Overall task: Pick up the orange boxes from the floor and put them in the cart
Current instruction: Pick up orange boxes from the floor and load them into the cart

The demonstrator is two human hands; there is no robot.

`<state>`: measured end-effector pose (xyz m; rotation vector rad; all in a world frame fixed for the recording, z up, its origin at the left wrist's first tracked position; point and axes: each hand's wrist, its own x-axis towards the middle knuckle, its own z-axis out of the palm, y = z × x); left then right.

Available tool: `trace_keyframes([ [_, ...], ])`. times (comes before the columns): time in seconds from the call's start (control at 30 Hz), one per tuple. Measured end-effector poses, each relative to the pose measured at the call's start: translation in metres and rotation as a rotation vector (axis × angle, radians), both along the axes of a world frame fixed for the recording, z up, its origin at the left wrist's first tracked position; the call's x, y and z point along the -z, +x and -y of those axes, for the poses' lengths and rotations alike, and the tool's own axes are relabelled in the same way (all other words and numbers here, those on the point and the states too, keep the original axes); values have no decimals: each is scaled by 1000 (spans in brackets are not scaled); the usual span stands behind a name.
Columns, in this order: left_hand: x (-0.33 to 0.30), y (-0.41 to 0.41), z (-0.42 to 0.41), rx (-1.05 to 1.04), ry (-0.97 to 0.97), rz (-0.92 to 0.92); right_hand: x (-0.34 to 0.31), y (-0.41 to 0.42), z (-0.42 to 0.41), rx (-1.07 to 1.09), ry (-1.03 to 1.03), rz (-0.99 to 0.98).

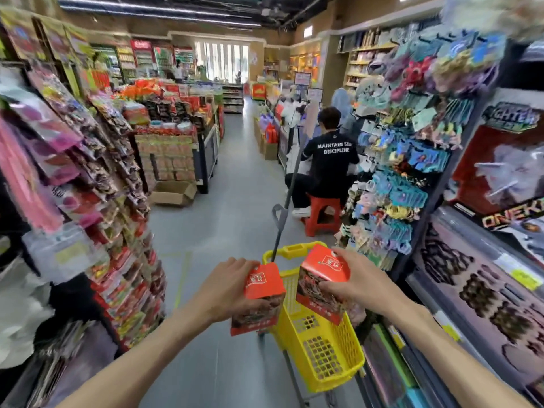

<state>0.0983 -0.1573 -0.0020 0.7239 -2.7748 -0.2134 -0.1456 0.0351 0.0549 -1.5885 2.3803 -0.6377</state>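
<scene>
Head: orange boxes (263, 295) in both hands (360, 282).

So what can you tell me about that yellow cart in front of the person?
The yellow cart looks like plastic, a deep basket with lattice walls and a solid rim with a moulded grip at the far end. A grey pull handle rises from it, tilted. It stands on the grey floor beside the right-hand shelves. Both hands hold orange boxes above it; neither clearly touches it.

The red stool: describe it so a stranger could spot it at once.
Follow the grey aisle floor to the right-hand racks of hanging goods. A person in black sits there, back to the camera, beyond the yellow cart. The stool under them is the only red plastic seat.
</scene>
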Motion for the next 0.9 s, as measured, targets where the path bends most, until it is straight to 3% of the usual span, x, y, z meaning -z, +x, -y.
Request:
trace_keyframes([
  [0.2,22,-90,113,167,23,29,22,-53,91,137,-31,14],
  [0.37,35,-181,175,451,-5,94,34,-91,117,365,-23,-2],
  [0.67,97,-343,191,787,-21,253,80,-142,84,786,89,-8],
  [0.9,168,-413,187,857,1,381,168,-173,71,912,103,88],
])
